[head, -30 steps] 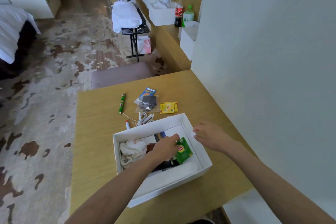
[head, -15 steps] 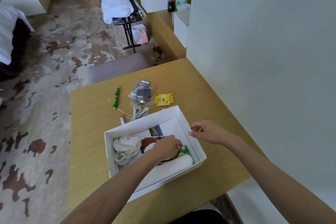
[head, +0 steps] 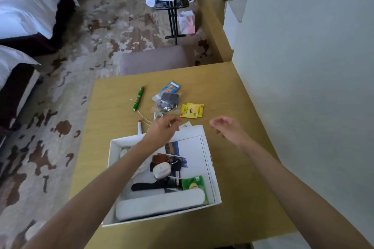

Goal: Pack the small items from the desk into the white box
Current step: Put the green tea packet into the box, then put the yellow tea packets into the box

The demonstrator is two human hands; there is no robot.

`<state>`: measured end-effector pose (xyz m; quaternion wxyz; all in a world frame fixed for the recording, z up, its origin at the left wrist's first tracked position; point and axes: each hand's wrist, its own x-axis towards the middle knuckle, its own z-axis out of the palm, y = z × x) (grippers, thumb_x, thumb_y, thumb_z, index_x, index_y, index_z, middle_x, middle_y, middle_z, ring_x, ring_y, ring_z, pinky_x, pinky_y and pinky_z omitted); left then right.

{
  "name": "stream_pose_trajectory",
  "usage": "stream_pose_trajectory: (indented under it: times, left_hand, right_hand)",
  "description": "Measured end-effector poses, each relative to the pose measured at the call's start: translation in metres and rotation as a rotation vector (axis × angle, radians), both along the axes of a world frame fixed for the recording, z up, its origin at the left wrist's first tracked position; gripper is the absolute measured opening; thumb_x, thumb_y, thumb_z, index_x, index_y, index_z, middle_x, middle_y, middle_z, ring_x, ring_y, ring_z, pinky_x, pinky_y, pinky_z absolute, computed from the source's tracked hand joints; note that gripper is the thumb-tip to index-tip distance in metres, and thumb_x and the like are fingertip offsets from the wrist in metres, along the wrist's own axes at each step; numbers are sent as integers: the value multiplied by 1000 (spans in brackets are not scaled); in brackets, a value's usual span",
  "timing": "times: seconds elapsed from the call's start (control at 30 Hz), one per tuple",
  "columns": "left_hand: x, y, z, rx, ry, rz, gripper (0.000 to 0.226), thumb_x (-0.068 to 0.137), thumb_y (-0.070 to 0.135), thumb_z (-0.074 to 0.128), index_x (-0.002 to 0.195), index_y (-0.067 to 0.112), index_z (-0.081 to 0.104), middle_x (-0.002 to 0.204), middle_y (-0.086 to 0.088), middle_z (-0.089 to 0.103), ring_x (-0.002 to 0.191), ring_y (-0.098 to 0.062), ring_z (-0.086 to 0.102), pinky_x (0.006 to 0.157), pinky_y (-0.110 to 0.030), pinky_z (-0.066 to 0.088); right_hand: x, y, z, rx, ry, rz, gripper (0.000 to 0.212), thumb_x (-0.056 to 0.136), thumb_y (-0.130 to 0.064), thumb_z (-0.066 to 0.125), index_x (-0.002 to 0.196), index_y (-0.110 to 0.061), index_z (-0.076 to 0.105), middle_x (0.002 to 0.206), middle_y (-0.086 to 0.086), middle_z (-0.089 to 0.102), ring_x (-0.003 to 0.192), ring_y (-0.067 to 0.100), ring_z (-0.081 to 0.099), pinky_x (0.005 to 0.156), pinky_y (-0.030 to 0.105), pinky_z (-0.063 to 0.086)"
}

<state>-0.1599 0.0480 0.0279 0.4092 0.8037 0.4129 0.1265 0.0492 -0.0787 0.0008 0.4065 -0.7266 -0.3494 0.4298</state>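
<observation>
Wooden desk (head: pixel 232 91): yellow tea packets (head: pixel 191 110) beyond white box (head: pixel 212 168), both hands (head: pixel 162 130) empty.

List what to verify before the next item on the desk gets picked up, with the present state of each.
1. Left hand free: ok, fingers loose, nothing held.
2. Right hand free: ok, open above the desk.
3. Items left to pack: not ok, yellow tea bags, green pen, plastic bag, blue packet, white cable and red-capped marker are outside the white box.
4. Room in box: ok, bare floor at the far right.
5. Green tea packet packed: ok.
6. Cable tangled with bag: cannot tell.
</observation>
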Motion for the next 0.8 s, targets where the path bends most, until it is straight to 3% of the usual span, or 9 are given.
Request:
stream_pose_trajectory:
  times: [0.1,0.17,0.27,0.4,0.53,0.6,0.7,0.8]
  left_hand:
    - [13,36,2,23,14,108,21,93,13,48,99,15,67,84,-10,67,63,-19,55,59,-32,45]
    - [25,59,-6,48,124,83,22,94,17,46,103,17,67,91,-11,66,71,-23,58,65,-32,47]
    - [46,87,-27,110,328,-27,25,94,21,44,109,18,64,109,-11,65,98,-28,61,81,-35,50]
    - [78,115,-62,204,452,-275,33,92,20,46,123,15,55,125,-9,55,115,-27,53,90,-41,48]
    - [100,123,-96,286,489,-416,51,90,28,56,135,13,39,134,-8,47,123,-28,46,88,-44,44]
    - [107,125,-107,307,559,-461,62,88,31,61,140,12,31,139,-9,45,126,-29,45,88,-44,45]
    - [111,125,-115,390,627,-442,61,86,26,65,136,8,34,136,-11,46,124,-29,45,88,-40,44]
    - [109,127,-116,408,620,-388,58,83,25,68,130,7,41,130,-11,50,122,-28,46,91,-38,43]
  right_hand:
    - [7,38,-22,-46,-72,-37,9,90,-35,64,94,-27,65,94,-6,67,88,10,61,70,19,45]
    - [11,64,-37,-113,-153,25,17,90,-34,64,104,-24,64,102,-6,66,95,12,60,75,23,44]
    - [16,103,-55,-227,-279,121,36,88,-27,67,122,-18,58,120,0,60,93,12,57,73,26,46]
    - [24,150,-72,-253,-585,216,38,79,-9,70,116,-8,62,126,15,55,117,32,50,97,38,41]
    - [31,167,-87,-295,-696,337,63,79,-17,72,136,-10,48,138,13,50,128,31,44,103,34,33]
    - [33,170,-94,-279,-715,375,64,79,-25,71,138,-14,47,138,11,51,129,29,44,104,34,33]
    - [36,167,-103,-246,-748,386,57,79,-22,68,134,-15,52,137,9,53,126,28,46,104,36,35]
    - [38,163,-106,-261,-718,326,63,73,-19,75,132,-14,53,135,11,51,124,32,44,103,40,37]
